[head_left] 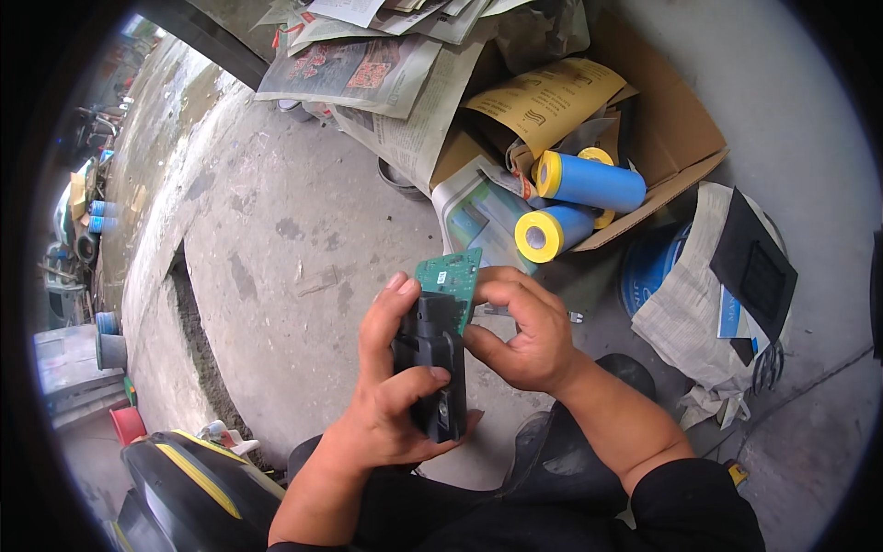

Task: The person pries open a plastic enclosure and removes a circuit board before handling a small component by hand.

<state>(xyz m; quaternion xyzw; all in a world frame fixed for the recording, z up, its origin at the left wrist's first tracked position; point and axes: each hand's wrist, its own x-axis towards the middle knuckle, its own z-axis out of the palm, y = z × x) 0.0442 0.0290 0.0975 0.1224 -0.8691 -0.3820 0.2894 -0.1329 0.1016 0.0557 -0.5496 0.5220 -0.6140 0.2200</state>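
Note:
A black plastic housing point(430, 354) sits upright in my left hand point(391, 391), whose fingers and thumb wrap round its sides. A green circuit board point(448, 276) stands tilted against the far upper end of the housing; whether it is fixed there I cannot tell. My right hand point(524, 331) is curled at the board's right edge, pinching it between thumb and index finger. Part of the board's lower portion is hidden behind the housing.
Beyond my hands, a cardboard box point(676, 120) holds paper, yellow sheets and blue rolls with yellow ends point(602, 182). Newspapers point(368, 74) overhang its left side. At right, newspaper and a black flat piece point(754, 267) cover a blue bucket point(644, 276). A black-and-yellow object point(189, 483) is lower left.

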